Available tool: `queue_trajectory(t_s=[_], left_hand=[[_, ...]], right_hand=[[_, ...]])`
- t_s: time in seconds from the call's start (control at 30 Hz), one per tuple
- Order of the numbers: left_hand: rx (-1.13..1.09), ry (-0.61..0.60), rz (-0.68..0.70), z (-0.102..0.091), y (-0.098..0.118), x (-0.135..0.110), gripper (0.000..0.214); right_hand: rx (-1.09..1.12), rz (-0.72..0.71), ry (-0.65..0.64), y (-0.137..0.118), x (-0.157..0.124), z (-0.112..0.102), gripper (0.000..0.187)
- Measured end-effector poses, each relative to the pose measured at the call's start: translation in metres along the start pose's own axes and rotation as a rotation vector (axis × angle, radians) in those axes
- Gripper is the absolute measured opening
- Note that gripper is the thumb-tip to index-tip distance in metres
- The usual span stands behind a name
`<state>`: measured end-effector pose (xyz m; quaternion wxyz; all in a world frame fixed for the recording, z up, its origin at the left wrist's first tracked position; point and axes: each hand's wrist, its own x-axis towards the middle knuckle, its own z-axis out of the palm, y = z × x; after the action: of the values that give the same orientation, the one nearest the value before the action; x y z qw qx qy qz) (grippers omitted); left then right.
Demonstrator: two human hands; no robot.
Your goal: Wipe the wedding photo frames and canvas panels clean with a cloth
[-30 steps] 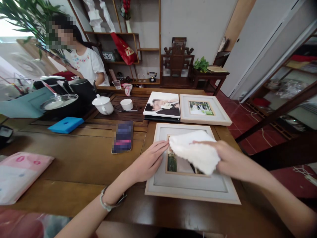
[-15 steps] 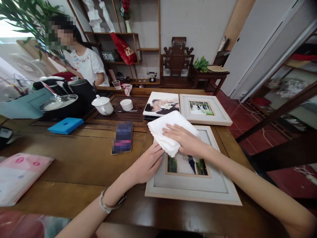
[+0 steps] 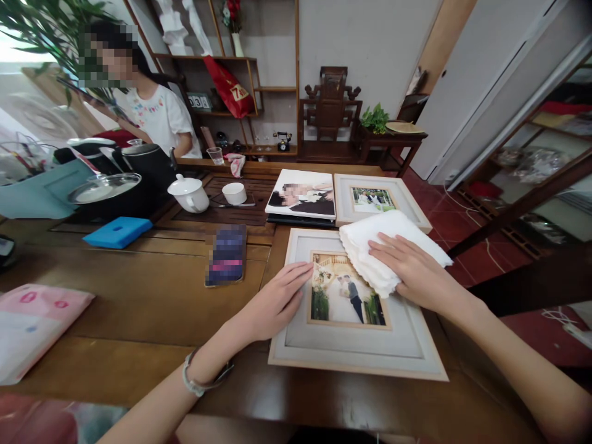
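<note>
A pale wooden picture frame [image 3: 356,356] lies flat on the table before me, with a wedding photo [image 3: 349,290] in its middle. My right hand [image 3: 409,268] holds a folded white cloth [image 3: 383,231] against the frame's upper right side, fingers laid across the top. The cloth covers that corner and hangs past the frame's right edge. Flat on the left border rests my left hand [image 3: 280,302], fingers stretched out and their tips by the photo's left edge. Nothing is in it.
Behind lie a second framed photo [image 3: 409,203] and a white photo panel [image 3: 300,185] on a dark stack. A phone [image 3: 226,256], blue block [image 3: 118,232], lidded white cup [image 3: 189,194] and pink-white packet [image 3: 41,327] lie leftward. A person in white [image 3: 161,120] sits beyond the table.
My right hand has slid the cloth rightward across the frame, uncovering the photo's upper part. My left hand stays at the left border, now apart from the cloth.
</note>
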<state>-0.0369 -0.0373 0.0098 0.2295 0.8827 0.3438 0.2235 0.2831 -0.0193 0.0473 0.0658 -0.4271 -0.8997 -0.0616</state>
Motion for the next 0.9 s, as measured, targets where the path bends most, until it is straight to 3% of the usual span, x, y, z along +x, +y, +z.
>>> queue_trajectory(t_s=[0.33,0.5,0.63,0.9], left_hand=[[-0.012,0.092,-0.037,0.009,0.005,0.005,0.053],[0.059,0.139,-0.089,0.015,0.013,0.013,0.049],[0.075,0.171,-0.083,0.017,0.013,0.014,0.044],[0.064,0.157,-0.111,0.017,0.012,0.012,0.045]], right_hand=[[0.109,-0.072,0.045,-0.070,-0.047,-0.001,0.068],[0.108,-0.076,0.074,-0.087,-0.054,0.002,0.065],[0.132,-0.057,0.092,-0.079,-0.050,0.002,0.071],[0.013,0.140,0.166,-0.023,-0.012,0.009,0.060]])
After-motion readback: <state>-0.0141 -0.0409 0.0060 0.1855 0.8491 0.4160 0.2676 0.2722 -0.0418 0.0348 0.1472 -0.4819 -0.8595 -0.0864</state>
